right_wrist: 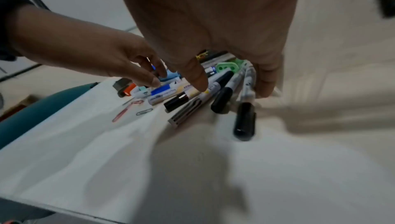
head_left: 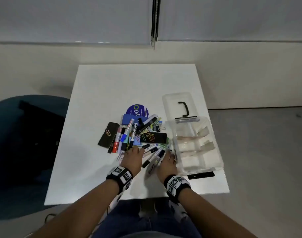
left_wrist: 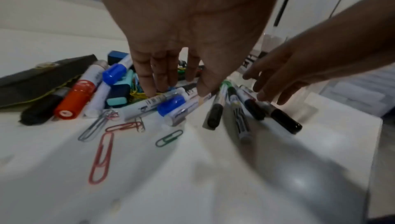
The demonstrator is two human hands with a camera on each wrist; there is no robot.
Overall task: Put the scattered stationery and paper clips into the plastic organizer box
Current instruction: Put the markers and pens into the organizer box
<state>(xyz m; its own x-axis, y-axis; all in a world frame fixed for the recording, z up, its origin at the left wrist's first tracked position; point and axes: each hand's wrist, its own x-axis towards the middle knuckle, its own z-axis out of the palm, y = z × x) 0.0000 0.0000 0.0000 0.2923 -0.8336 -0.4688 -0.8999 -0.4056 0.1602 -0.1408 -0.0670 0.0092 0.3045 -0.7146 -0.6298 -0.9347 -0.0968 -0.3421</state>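
Observation:
Markers, paper clips, erasers and binder clips lie heaped mid-table. The clear plastic organizer box (head_left: 217, 152) stands to their right, lid (head_left: 177, 103) swung open behind it. My left hand (head_left: 134, 149) reaches down onto the pile's near edge, its straight fingers (left_wrist: 153, 89) touching a blue-capped marker (left_wrist: 171, 106). My right hand (head_left: 169, 154) hovers beside the box over a fan of black-capped markers (right_wrist: 222, 99), thumb on one side and fingers (right_wrist: 267, 85) on the other. Those markers lie on the table. Loose paper clips (left_wrist: 101, 156) sit in front of the left hand.
A black eraser (head_left: 109, 134) carrying clips lies at the pile's left, with an orange-capped marker (left_wrist: 72, 99) next to it. A round blue sticker (head_left: 137, 109) sits behind the pile. A teal chair (head_left: 26, 117) stands left of the white table (head_left: 112, 83).

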